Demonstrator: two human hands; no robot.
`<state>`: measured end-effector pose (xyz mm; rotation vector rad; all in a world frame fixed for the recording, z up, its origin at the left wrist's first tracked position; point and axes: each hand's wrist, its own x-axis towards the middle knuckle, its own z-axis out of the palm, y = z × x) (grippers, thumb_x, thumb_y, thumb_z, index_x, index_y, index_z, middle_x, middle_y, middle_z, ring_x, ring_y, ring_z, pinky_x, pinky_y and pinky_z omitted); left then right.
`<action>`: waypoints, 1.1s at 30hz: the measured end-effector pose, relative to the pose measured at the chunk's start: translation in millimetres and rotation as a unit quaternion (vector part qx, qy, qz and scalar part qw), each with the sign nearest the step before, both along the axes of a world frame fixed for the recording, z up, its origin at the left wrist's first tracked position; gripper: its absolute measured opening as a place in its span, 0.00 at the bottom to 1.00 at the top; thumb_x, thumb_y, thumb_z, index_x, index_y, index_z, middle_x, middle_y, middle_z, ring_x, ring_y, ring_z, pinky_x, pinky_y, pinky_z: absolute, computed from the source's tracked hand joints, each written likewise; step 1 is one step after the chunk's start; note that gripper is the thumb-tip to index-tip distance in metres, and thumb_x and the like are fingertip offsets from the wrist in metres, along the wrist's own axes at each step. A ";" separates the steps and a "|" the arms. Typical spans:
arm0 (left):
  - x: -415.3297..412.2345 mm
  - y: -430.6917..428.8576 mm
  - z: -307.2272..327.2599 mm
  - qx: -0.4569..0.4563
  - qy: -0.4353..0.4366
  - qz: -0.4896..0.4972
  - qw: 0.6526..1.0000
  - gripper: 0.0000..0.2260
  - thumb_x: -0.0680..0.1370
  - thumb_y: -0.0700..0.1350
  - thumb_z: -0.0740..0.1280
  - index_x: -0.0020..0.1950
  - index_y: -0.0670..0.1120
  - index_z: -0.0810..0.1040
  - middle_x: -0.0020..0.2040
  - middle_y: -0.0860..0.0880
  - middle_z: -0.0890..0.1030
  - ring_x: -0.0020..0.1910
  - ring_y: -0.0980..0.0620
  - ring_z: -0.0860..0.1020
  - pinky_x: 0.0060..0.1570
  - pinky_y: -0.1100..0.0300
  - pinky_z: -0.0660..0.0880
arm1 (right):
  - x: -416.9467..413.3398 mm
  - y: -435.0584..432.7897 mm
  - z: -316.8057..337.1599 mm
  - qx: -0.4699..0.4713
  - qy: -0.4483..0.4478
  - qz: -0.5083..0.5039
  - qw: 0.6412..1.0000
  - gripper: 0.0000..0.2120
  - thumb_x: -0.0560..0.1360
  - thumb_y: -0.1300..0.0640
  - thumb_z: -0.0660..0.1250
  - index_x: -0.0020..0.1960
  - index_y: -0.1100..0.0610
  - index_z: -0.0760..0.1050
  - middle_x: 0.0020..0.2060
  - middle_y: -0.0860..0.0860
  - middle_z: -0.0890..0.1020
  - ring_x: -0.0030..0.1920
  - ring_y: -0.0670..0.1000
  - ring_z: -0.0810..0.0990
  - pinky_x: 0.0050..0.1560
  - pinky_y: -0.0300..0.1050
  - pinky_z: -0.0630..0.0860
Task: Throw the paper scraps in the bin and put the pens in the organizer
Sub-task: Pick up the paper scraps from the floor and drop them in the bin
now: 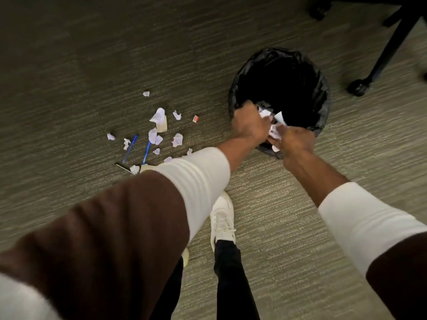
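Both hands, left [250, 124] and right [292, 140], grip scraps [275, 131] over the bin [323, 98] at its 7 o'clock rim. Risk: release this near the edge drops pieces onto the floor [69, 65].

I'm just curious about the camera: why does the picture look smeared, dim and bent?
Head view: motion blur smears both sleeves and the carpet; dim light leaves the bin interior black; the wide lens swells the near arms; the paper scraps and blue pens stay fairly readable.

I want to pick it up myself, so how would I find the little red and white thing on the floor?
Start at the black-lined bin and look to its left, across the carpet toward the scattered paper scraps. The small red-and-white item lies between them, nearest the bin. It alone is boxy and red; its neighbours are crumpled white.
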<state>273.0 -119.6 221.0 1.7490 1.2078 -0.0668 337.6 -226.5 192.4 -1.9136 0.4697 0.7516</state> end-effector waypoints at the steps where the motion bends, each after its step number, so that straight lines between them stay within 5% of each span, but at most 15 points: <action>1: 7.8 -3.3 -0.8 -0.013 0.009 -0.003 1.000 0.21 0.77 0.51 0.75 0.63 0.41 0.77 0.60 0.40 0.83 0.60 0.39 0.82 0.55 0.52 0.79 | 6.4 0.1 -2.6 0.001 0.001 -0.002 1.000 0.04 0.79 0.59 0.75 0.47 0.59 0.83 0.44 0.57 0.88 0.40 0.54 0.89 0.41 0.50 0.87; 4: 16.3 -10.1 -1.4 -0.023 0.025 -0.014 0.999 0.28 0.77 0.53 0.74 0.69 0.39 0.70 0.63 0.38 0.81 0.62 0.37 0.80 0.57 0.49 0.80 | 23.3 1.3 -8.4 -0.047 -0.051 0.033 0.997 0.11 0.78 0.49 0.74 0.44 0.57 0.82 0.42 0.54 0.86 0.42 0.54 0.88 0.41 0.51 0.87; 7: 1.1 -12.4 -4.6 0.012 0.018 -0.041 0.999 0.22 0.78 0.52 0.73 0.66 0.42 0.73 0.59 0.40 0.83 0.57 0.38 0.82 0.54 0.47 0.81 | 32.6 -4.0 -16.3 -0.093 -0.133 0.104 0.981 0.17 0.72 0.38 0.72 0.50 0.52 0.82 0.42 0.50 0.86 0.43 0.52 0.88 0.45 0.55 0.87; 10: -28.6 -7.9 -17.7 0.014 0.007 -0.042 0.999 0.05 0.80 0.50 0.71 0.48 0.50 0.80 0.46 0.48 0.85 0.44 0.46 0.84 0.47 0.51 0.83 | 15.3 -1.9 -4.9 -0.074 -0.207 0.177 0.959 0.07 0.78 0.47 0.71 0.51 0.51 0.81 0.44 0.49 0.87 0.42 0.50 0.88 0.43 0.56 0.87; 13: -67.3 -0.5 -30.8 -0.002 0.030 -0.024 0.999 0.09 0.81 0.49 0.71 0.42 0.51 0.81 0.38 0.53 0.82 0.34 0.55 0.79 0.37 0.59 0.78 | -12.2 1.4 -0.4 -0.042 -0.261 0.250 0.931 0.05 0.80 0.50 0.71 0.52 0.51 0.81 0.44 0.48 0.86 0.43 0.48 0.87 0.43 0.57 0.87; 18: -144.7 3.6 -63.0 -0.050 0.151 -0.030 0.987 0.11 0.77 0.51 0.69 0.41 0.45 0.79 0.42 0.44 0.85 0.43 0.42 0.83 0.48 0.50 0.82 | -70.6 16.1 -12.1 -0.017 -0.275 0.380 0.883 0.07 0.79 0.52 0.72 0.53 0.55 0.81 0.46 0.50 0.85 0.41 0.48 0.84 0.43 0.54 0.85; 22: -202.3 10.5 -90.0 -0.061 0.233 -0.086 0.967 0.14 0.76 0.53 0.67 0.52 0.44 0.82 0.53 0.40 0.85 0.55 0.37 0.84 0.54 0.46 0.83 | -110.2 29.8 -38.9 -0.080 -0.212 0.535 0.814 0.19 0.77 0.47 0.76 0.62 0.56 0.77 0.54 0.53 0.83 0.45 0.50 0.83 0.46 0.47 0.82; 25: -236.1 21.8 -114.4 -0.034 0.270 -0.112 0.956 0.18 0.77 0.53 0.69 0.61 0.43 0.79 0.60 0.39 0.83 0.60 0.36 0.82 0.57 0.45 0.81 | -130.7 39.8 -72.7 -0.159 -0.157 0.638 0.736 0.30 0.76 0.40 0.74 0.71 0.52 0.70 0.63 0.58 0.78 0.59 0.61 0.81 0.55 0.54 0.80; 30: -271.5 32.8 -189.0 0.030 0.285 -0.141 0.948 0.34 0.76 0.60 0.71 0.73 0.41 0.67 0.69 0.40 0.73 0.71 0.39 0.71 0.63 0.43 0.76 | -141.7 65.3 -155.1 -0.200 -0.175 0.764 0.588 0.47 0.70 0.40 0.76 0.82 0.48 0.58 0.74 0.62 0.69 0.74 0.67 0.68 0.67 0.66 0.76; 33: -282.8 32.9 -233.7 0.106 0.271 -0.183 0.939 0.48 0.74 0.63 0.73 0.82 0.39 0.56 0.79 0.38 0.64 0.79 0.38 0.63 0.68 0.43 0.73 | -146.6 89.5 -195.1 -0.228 -0.175 0.806 0.517 0.53 0.72 0.45 0.78 0.84 0.42 0.47 0.84 0.57 0.51 0.82 0.67 0.53 0.72 0.70 0.69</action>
